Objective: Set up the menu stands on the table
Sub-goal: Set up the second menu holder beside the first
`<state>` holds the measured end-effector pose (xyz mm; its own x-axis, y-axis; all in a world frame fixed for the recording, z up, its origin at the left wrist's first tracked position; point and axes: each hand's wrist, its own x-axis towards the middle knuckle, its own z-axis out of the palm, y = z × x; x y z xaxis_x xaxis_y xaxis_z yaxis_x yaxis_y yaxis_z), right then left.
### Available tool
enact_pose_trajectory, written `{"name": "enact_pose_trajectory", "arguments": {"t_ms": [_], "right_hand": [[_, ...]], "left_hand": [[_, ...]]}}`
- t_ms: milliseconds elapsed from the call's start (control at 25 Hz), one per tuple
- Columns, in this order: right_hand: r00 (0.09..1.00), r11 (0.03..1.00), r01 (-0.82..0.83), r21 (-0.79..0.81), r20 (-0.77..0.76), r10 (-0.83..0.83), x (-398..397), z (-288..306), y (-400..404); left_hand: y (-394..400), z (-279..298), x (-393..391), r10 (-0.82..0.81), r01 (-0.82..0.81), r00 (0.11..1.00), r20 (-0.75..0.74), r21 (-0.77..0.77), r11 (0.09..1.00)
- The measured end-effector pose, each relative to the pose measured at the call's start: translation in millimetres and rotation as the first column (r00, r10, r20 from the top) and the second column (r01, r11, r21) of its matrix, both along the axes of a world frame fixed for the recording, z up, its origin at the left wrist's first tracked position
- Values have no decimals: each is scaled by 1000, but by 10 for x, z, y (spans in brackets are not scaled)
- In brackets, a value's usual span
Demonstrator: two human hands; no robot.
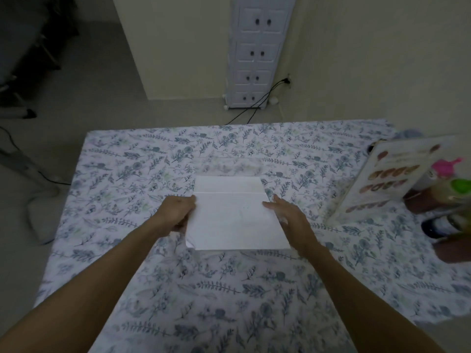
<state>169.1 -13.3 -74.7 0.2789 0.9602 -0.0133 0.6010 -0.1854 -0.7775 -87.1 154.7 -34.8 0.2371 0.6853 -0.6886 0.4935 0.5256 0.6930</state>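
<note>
A clear menu stand with white paper showing, its blank side up [233, 215], lies flat in the middle of the table [178, 289], which has a floral cloth. The stand's transparent base [229, 166] sticks out on the far side. My left hand [177, 212] grips the stand's left edge, fingers curled under it. My right hand [285, 212] rests against its right edge with fingers extended. A second menu stand [387, 179], showing rows of brown pictures, stands upright and tilted at the table's right side.
Bottles and jars with pink [446, 165] and green [460, 186] caps crowd the right edge behind the standing menu. A white drawer cabinet [256, 54] and cables [257, 108] are on the floor beyond the table. A fan base [40, 212] stands left of it.
</note>
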Motion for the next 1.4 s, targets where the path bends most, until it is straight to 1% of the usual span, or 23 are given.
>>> {"name": "enact_pose_trajectory", "arguments": {"t_ms": [80,160,200,240,280,320,360,400,440,520,680,720,800,880,1000,1200,1400], "right_hand": [[996,991,73,108,-56,-67,-60,93,59],[986,980,129,151,-122,-111,-121,204,97],[975,970,167,175,-178,-136,-144,260,130],[953,959,232,166,-234,-190,-165,328,180],[924,949,295,113,-286,-253,-175,413,223],[909,941,332,62,-285,-302,-170,467,262],[913,938,345,41,-249,-325,-162,528,296],[923,938,342,47,-203,-326,-159,586,319],[926,939,341,44,-190,-327,-156,615,341],[912,940,340,22,-252,-324,-152,650,380],[889,958,283,-53,-361,-283,-178,660,459],[888,963,262,-66,-375,-267,-199,668,468],[910,971,229,-70,-340,-239,-273,681,478],[920,973,218,-77,-317,-231,-371,683,481],[902,972,216,-93,-361,-235,-496,654,465],[909,968,232,-96,-334,-251,-592,649,381],[919,974,212,-82,-321,-227,-591,604,339]], "left_hand": [[2,131,-62,101,-99,992,77,-33,995],[-44,202,-127,220,-214,955,197,-49,976],[-75,220,-150,268,-270,930,252,-28,962],[-119,239,-151,287,-308,915,283,29,951],[-158,235,-142,267,-311,924,274,130,942],[-205,228,-120,211,-273,947,241,261,926],[-257,232,-86,145,-216,968,204,389,896],[-288,212,-61,89,-169,979,185,482,860],[-313,195,-47,53,-148,980,192,525,838],[-358,156,-75,40,-178,963,266,519,836],[-466,102,-224,96,-293,910,403,460,838],[-497,112,-264,107,-311,898,427,444,840],[-526,129,-351,139,-352,881,453,429,832],[-522,145,-439,155,-371,875,458,430,823],[-504,123,-574,138,-344,895,424,457,820],[-537,41,-623,132,-311,917,377,469,827],[-583,9,-658,132,-282,939,316,495,822]]}}
